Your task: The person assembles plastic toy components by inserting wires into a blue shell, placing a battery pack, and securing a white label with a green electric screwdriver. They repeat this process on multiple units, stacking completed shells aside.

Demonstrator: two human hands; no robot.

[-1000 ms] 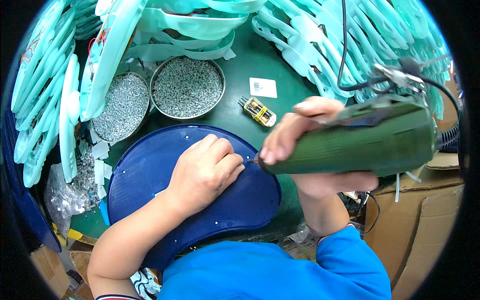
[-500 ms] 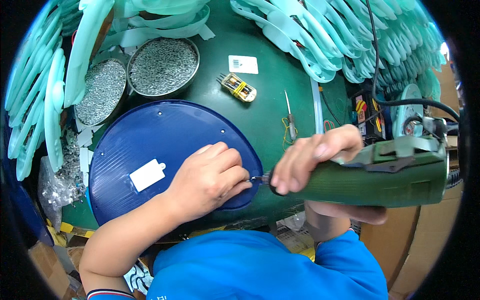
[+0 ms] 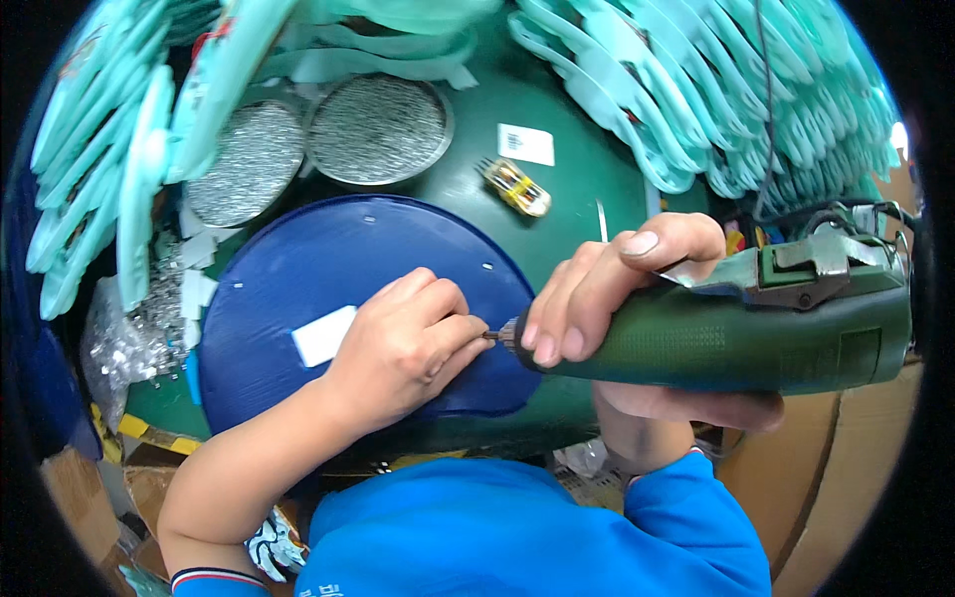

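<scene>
a big green tool and a tiny screw on a blue plate

the landmark here is the big round dark blue plastic plate (image 3: pixel 338 289) lying flat on the green desk (image 3: pixel 567 189).

the left hand (image 3: pixel 403 343) rests on the near right part of the blue plate, fingers pinched narrow around something very small at the tool's tip. it looks like a little screw, but it is too small to tell for sure. the right hand (image 3: pixel 607 298) is just past the plate's right edge, wrapped tight around the front of a fat green power screwdriver (image 3: pixel 736 333). its metal tip touches the plate's right rim, right at the left fingertips.

the tool looks heavy and hard, with a bumpy grip, so a full fist near the front seems the best hold. the plate looks thin, stiff and smooth, so it may slide unless a hand presses it down. a small white paper label (image 3: pixel 323 335) sits on the plate, left of the left hand.

behind the plate are two round metal trays of tiny silver screws (image 3: pixel 378 129). these would be slippery and easy to drop. a small yellow thing (image 3: pixel 517 187) lies behind the plate to the right. mint green plastic hangers (image 3: pixel 696 90) pile up far behind.
</scene>
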